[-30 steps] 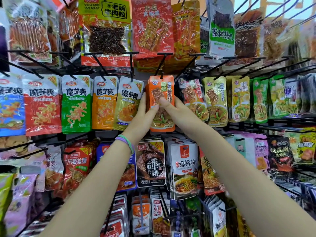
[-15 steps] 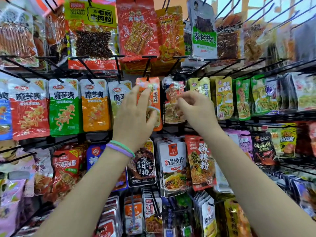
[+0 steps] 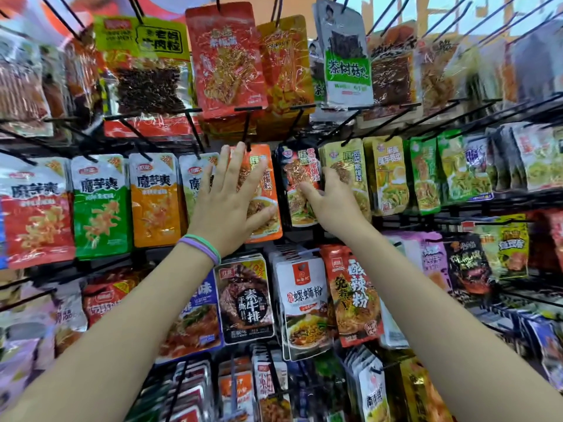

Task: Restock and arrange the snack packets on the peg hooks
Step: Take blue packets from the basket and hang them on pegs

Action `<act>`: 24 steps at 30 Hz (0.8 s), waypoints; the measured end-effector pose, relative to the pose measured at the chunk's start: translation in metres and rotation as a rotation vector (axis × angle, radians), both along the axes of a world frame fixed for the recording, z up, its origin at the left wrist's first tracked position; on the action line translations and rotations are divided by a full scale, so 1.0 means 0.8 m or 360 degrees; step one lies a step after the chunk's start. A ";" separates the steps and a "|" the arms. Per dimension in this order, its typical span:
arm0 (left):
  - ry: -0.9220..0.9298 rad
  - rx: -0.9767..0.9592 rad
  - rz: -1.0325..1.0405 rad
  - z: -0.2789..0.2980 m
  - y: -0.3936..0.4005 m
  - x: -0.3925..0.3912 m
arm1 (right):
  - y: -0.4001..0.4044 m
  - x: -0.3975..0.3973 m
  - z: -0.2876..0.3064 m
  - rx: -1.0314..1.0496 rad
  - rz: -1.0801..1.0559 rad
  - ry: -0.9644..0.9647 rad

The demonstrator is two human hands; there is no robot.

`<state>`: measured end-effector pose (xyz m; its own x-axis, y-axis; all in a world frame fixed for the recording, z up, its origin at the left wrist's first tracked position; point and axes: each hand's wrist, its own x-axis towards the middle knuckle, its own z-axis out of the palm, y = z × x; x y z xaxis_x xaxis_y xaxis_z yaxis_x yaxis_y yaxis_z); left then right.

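Note:
An orange snack packet hangs on a black peg hook in the middle row. My left hand, with green and purple bands at the wrist, lies flat on the packet's front, fingers straight and spread. Just to the right hangs a dark blue and red packet. My right hand holds this packet's right edge, thumb on the front and fingers curled; the fingertips are hidden. A yellow packet hangs right beside that hand.
White-topped red, green and orange packets fill the hooks to the left. Larger packs hang in the row above, and noodle and steak-flavour packs below. Bare black hook ends stick out toward me at the upper right.
Both hands let go of the orange packet's top. My left hand flattened onto its front. My right hand moved right to the dark packet. The view shifted closer.

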<state>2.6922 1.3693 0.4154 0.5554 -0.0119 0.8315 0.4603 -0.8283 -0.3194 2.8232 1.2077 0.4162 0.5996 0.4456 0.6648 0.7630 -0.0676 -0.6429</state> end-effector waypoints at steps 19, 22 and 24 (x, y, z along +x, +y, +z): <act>-0.0212 -0.1112 -0.0475 -0.029 -0.036 -0.014 | 0.002 -0.004 -0.023 -0.0025 -0.0070 -0.0020; -0.0222 -0.1217 -0.0510 -0.024 -0.031 -0.003 | 0.012 -0.006 -0.016 -0.0044 -0.0027 0.0111; -0.0232 -0.1297 -0.0538 -0.020 -0.025 0.003 | 0.019 -0.006 -0.009 -0.0034 -0.0006 0.0181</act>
